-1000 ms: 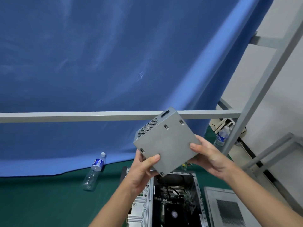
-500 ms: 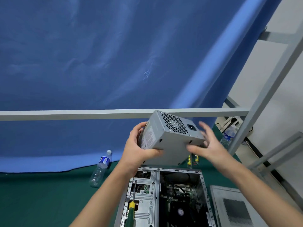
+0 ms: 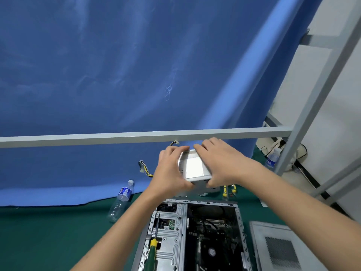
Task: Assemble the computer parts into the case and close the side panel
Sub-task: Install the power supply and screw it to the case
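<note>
case (image 3: 237,220) bay open from above; screwdriver (image 3: 153,249) lies on its left side, side panel (image 3: 259,249) flanks right.

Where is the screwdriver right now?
In the head view, the screwdriver lies on the metal drive bay at the left side of the open case, at bottom centre, under the left forearm.

Blue cloth backdrop (image 3: 117,65) behind a grey metal rail (image 3: 97,138); white wall (image 3: 332,114) rightward; green mat (image 3: 48,231) below.
</note>
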